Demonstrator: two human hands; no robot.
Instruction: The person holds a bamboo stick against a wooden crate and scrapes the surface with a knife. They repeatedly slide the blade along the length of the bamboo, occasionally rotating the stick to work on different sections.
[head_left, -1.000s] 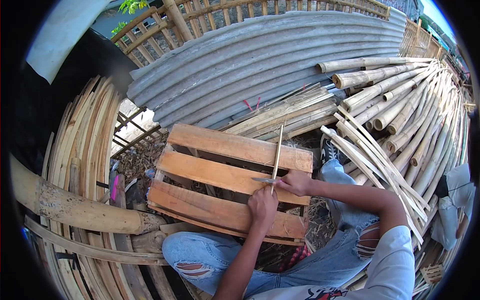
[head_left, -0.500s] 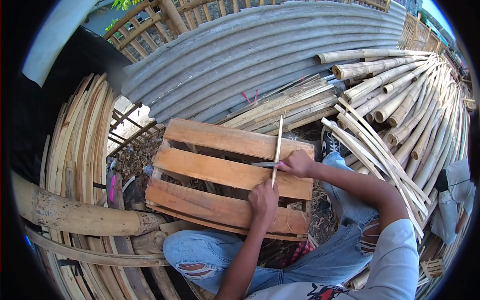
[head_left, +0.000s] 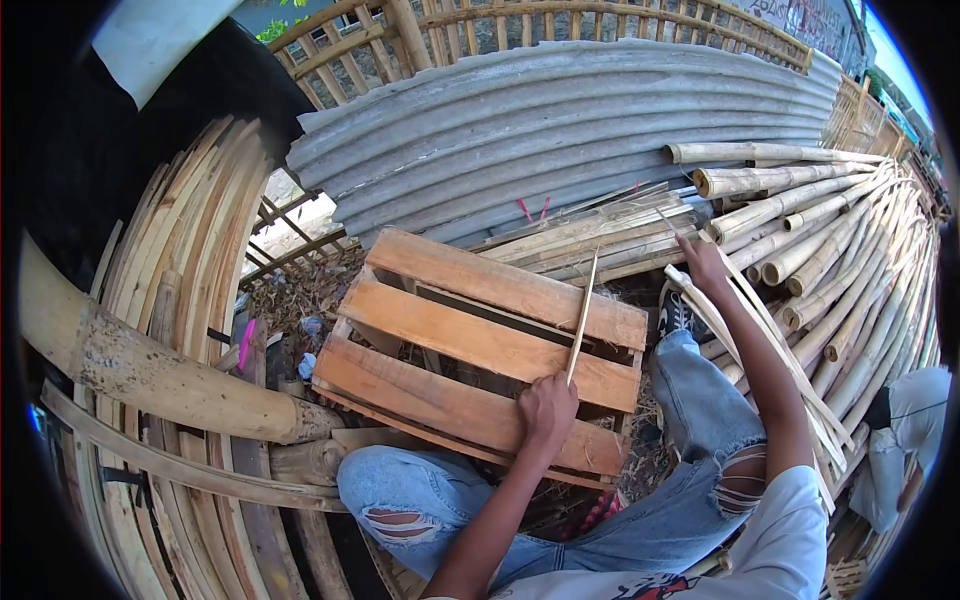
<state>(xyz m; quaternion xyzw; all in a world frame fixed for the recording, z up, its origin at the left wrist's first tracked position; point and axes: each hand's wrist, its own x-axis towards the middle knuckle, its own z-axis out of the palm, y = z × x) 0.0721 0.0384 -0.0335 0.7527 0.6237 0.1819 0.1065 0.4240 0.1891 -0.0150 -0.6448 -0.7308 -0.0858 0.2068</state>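
My left hand [head_left: 549, 411] is closed around the lower end of a thin bamboo strip [head_left: 584, 312], just above the slatted wooden crate [head_left: 455, 328]. The strip points away from me, slanting slightly right, and its far end comes to a narrow tip. Off to the right, past the crate's corner, my right hand [head_left: 703, 264] grips a knife [head_left: 667, 220]. Its thin blade points up and left, apart from the strip; the handle is mostly hidden in my fingers.
Long bamboo poles [head_left: 770, 180] and pale split strips [head_left: 790, 385] lie to the right. Split bamboo [head_left: 190, 230] is stacked at left, beside a thick bamboo pole [head_left: 190, 380]. Corrugated sheeting [head_left: 560, 120] stands behind. Another person [head_left: 905, 430] is at the right edge.
My right hand has swung the knife away from the strip, forward and to the right. The left hand still holds the strip over the crate. The view has shifted somewhat.
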